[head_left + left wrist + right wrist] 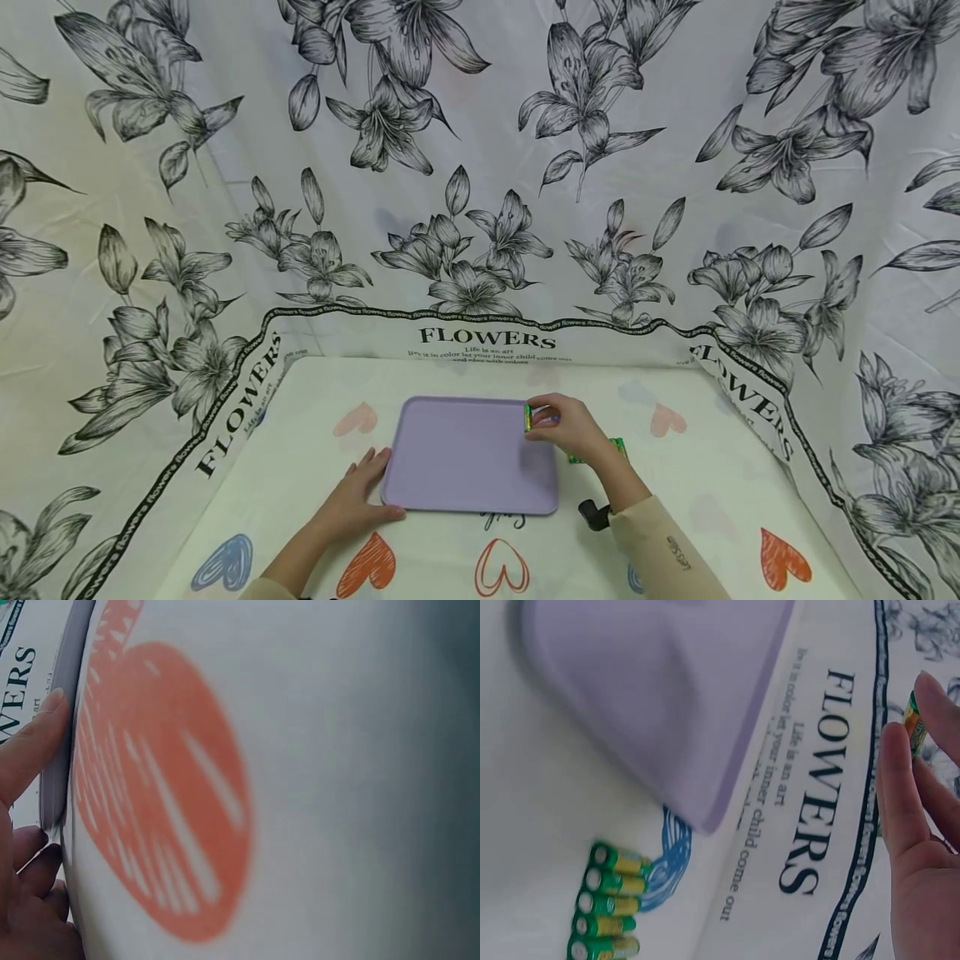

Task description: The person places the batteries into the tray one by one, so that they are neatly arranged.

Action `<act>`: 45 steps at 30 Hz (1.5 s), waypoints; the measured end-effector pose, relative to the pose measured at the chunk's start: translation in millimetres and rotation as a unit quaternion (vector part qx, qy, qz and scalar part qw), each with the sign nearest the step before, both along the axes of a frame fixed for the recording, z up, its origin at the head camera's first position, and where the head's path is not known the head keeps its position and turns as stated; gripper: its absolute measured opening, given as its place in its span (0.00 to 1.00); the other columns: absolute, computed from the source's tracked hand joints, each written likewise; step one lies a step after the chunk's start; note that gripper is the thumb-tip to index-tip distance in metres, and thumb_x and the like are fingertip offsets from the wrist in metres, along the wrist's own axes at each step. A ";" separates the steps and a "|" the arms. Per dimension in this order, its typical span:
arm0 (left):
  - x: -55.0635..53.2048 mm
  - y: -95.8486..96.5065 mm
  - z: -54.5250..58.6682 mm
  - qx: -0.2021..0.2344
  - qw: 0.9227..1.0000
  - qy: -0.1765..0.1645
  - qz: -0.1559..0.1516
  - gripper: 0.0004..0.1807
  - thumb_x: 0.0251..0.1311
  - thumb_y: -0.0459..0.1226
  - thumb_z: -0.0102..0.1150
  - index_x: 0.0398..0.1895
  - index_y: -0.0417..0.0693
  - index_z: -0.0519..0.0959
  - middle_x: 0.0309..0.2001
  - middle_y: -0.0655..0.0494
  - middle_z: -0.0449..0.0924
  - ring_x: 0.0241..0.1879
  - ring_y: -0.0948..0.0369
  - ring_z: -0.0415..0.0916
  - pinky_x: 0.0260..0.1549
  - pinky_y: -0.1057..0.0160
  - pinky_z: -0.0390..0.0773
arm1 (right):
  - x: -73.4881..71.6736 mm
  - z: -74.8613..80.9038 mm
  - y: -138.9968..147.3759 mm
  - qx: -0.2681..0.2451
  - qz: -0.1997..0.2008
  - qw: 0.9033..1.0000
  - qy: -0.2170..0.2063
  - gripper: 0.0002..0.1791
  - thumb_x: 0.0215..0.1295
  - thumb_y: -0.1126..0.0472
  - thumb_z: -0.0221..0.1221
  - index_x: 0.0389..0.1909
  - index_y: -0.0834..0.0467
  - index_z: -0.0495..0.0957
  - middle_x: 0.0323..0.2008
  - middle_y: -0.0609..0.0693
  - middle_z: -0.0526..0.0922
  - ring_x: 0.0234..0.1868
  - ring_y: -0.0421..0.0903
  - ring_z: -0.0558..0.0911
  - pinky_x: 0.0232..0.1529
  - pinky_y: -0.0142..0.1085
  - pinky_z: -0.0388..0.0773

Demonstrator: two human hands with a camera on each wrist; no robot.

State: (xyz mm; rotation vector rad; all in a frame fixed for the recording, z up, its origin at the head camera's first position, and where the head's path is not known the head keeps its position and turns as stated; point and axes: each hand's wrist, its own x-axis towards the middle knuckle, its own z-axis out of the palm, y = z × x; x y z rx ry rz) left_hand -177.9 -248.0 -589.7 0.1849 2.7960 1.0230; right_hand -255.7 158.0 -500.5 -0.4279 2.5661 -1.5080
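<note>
- The right hand is up over the far right corner of the lavender tray, pinching a small green-and-gold battery between thumb and fingertips, so that grip is closed on the battery.
- In the right wrist view you only get a sliver of that battery poking out between the fingers; most of it is covered.
- The left hand lies flat on the surface, fingers straight and relaxed, touching the tray's near left corner. Nothing is grasped.
- The left wrist view is super close and blurry: you just get one finger against the tray's edge and a big orange heart print.
- More batteries lie in a row on the surface just right of the tray. From the head camera they're mostly hidden behind the right hand, only green bits show.
- A small black thing sits by the right wrist, half covered by the beige sleeve; can't tell what it is.
- A flower-print cloth hangs behind it all.
</note>
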 end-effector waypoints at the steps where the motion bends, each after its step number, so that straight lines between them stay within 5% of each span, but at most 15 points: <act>1: -0.1 -0.2 0.0 0.000 1.000 -0.001 0.002 0.64 0.41 0.63 0.76 0.80 0.50 0.55 0.80 0.40 0.47 0.78 0.34 0.42 0.75 0.33 0.44 | -1.0 -0.8 -4.2 -0.007 0.004 1.000 -0.004 0.30 0.51 0.62 0.77 0.58 0.58 0.80 0.41 0.50 0.86 0.42 0.45 0.87 0.44 0.39 0.87; 13: 2.4 0.2 0.4 0.005 1.000 -0.010 0.010 0.64 0.41 0.62 0.76 0.80 0.51 0.55 0.80 0.40 0.46 0.77 0.32 0.40 0.74 0.31 0.45 | -6.6 -15.2 -54.7 -0.007 0.036 0.999 -0.008 0.30 0.52 0.62 0.76 0.58 0.58 0.80 0.39 0.47 0.88 0.43 0.46 0.87 0.39 0.34 0.85; 27: 1.8 -3.1 -0.3 0.008 1.000 0.010 0.005 0.63 0.40 0.61 0.77 0.79 0.50 0.57 0.79 0.40 0.50 0.78 0.34 0.43 0.74 0.32 0.45 | -8.6 -47.3 -127.1 -0.058 0.015 0.998 -0.019 0.29 0.46 0.66 0.78 0.52 0.63 0.82 0.36 0.52 0.89 0.37 0.42 0.87 0.38 0.31 0.85; 45: 1.9 -2.3 0.1 0.011 1.000 0.016 -0.002 0.62 0.40 0.61 0.77 0.79 0.49 0.59 0.79 0.38 0.51 0.76 0.31 0.44 0.72 0.28 0.47 | 0.6 -78.7 -177.0 0.040 -0.001 0.999 0.001 0.28 0.39 0.64 0.81 0.46 0.60 0.84 0.30 0.42 0.82 0.31 0.35 0.76 0.36 0.29 0.77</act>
